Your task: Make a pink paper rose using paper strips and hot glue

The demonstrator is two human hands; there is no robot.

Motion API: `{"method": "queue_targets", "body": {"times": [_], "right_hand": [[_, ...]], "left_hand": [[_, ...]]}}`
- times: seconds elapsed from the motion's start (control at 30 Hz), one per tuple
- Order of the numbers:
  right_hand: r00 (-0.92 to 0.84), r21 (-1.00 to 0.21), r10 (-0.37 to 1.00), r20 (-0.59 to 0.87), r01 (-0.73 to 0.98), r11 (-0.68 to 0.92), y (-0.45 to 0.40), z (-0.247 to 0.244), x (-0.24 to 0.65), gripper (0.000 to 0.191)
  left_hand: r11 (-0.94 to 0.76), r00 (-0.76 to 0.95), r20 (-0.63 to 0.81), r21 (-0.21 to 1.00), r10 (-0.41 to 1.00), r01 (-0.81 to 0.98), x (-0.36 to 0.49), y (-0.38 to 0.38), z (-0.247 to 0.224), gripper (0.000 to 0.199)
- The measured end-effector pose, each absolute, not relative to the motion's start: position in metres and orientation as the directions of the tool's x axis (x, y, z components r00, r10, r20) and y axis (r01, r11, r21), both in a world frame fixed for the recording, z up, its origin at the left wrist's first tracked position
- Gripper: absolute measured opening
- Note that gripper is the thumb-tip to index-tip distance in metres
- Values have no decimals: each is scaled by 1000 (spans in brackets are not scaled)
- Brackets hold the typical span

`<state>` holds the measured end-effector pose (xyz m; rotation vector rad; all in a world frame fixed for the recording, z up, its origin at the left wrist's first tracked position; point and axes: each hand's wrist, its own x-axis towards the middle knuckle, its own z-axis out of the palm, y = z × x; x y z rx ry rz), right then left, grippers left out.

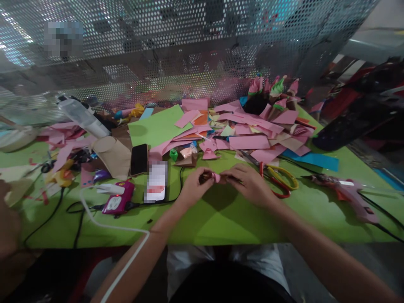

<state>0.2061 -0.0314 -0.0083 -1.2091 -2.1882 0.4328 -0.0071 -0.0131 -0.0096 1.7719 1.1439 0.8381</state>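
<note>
A small curled piece of pink paper [216, 176] is pinched in the fingers of my left hand [196, 185], just above the green tabletop. My right hand [249, 185] is close beside it on the right, fingertips pressed together near the paper's edge. What my right fingers hold is too small and dim to make out. Just beyond both hands lies a folded pink paper shape [209, 148]. Scissors with red and yellow handles [280, 179] rest right of my right hand.
A pink glue gun [356, 193] lies at right with its cable. Left are a magenta power adapter [118, 198], a white cable [116, 227], a black phone [139, 160] and a yellow glue gun [63, 174]. Paper scraps [249, 142] pile up behind; another person's arm [9, 219] shows far left.
</note>
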Motion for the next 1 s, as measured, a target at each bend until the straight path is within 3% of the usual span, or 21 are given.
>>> {"method": "queue_targets", "body": {"times": [0.17, 0.3, 0.5, 0.67, 0.73, 0.8, 0.9, 1.0], "right_hand": [[-432, -492, 823, 370, 660, 568, -30, -11, 210, 23], [-412, -488, 813, 411, 653, 579, -29, -8, 216, 24], [-333, -395, 837, 434, 765, 509, -24, -9, 229, 22], [-179, -298, 840, 512, 881, 369, -18, -20, 233, 28], [-151, -349, 826, 543, 854, 386, -19, -20, 228, 28], [-159, -478, 842, 515, 762, 437, -21, -14, 218, 26], [-154, -705, 930, 334, 615, 355, -25, 2, 198, 29], [-157, -744, 973, 171, 627, 231, -21, 17, 179, 44]], "left_hand": [[-4, 206, -25, 990, 978, 140, -9, -12, -6, 20], [37, 108, -35, 999, 994, -15, -12, -13, -5, 23], [5, 3, -5, 999, 1000, -40, -18, -14, -9, 23], [17, 22, -16, 999, 1000, -47, -16, -15, -7, 25], [15, 20, -14, 999, 1000, -48, -13, -16, -5, 20], [-10, 7, 10, 1000, 1000, -18, -9, -16, -4, 15], [-80, -10, 80, 996, 997, 41, -3, -18, -1, 13], [-136, -30, 138, 990, 990, 47, 3, -19, 2, 13]]}}
